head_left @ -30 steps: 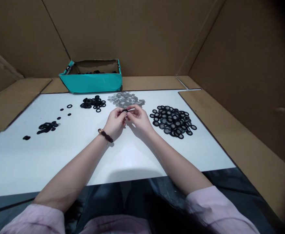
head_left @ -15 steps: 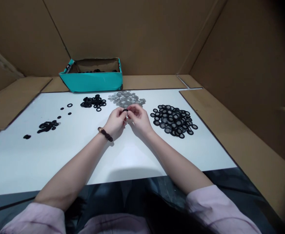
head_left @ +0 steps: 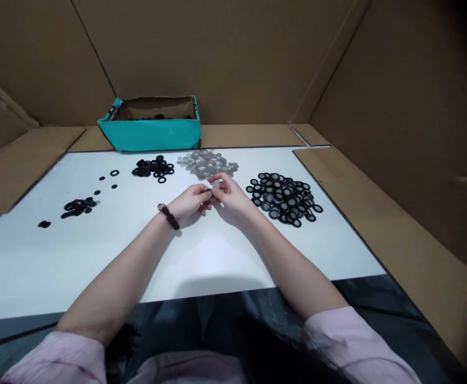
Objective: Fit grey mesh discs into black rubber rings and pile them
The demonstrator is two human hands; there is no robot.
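Both hands meet over the middle of the white board. My left hand (head_left: 192,202) pinches a small black ring (head_left: 209,192) between thumb and fingers. Thumb and forefinger of my right hand (head_left: 231,197) close at the ring's other side; whether a grey disc sits in it is hidden. Just beyond the fingers lies a heap of thin grey discs (head_left: 205,162). Right of my right hand is a large pile of black rings with grey centres (head_left: 283,197). Plain black rings (head_left: 153,168) form a smaller pile to the far left of my hands.
A turquoise box (head_left: 153,134) with black pieces inside stands at the back. On the left of the white board (head_left: 109,261) lie a small black heap (head_left: 78,207), a few loose black bits and a single ring (head_left: 114,173). Cardboard walls (head_left: 233,64) enclose the back and sides.
Both hands have come slightly nearer to me with the ring. The right fingers have shifted on it, with the forefinger stretched more. The piles look the same.
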